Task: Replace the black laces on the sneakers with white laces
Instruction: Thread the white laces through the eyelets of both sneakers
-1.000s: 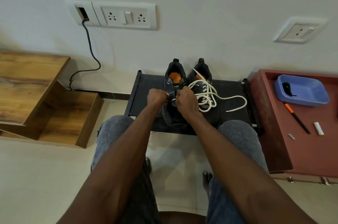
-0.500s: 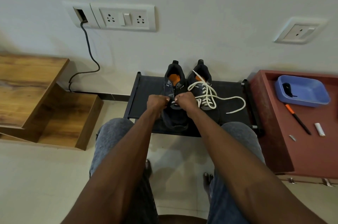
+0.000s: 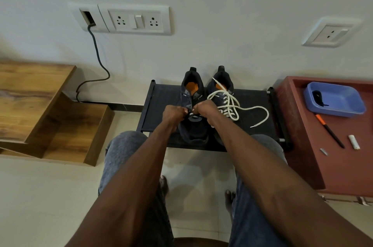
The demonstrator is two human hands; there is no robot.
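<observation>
Head view: both arms reach out straight, left hand (image 3: 175,113) and right hand (image 3: 204,108) curled in tight over the left sneaker (image 3: 192,111) on the black rack (image 3: 161,105), seemingly pinching a white lace end there, though it's mostly hidden. Risk I'd guess: the tip slipping back out of the eyelet if either pinch eases. The right sneaker (image 3: 222,93) beyond has its white lace (image 3: 230,105) loose, tail trailing.
</observation>
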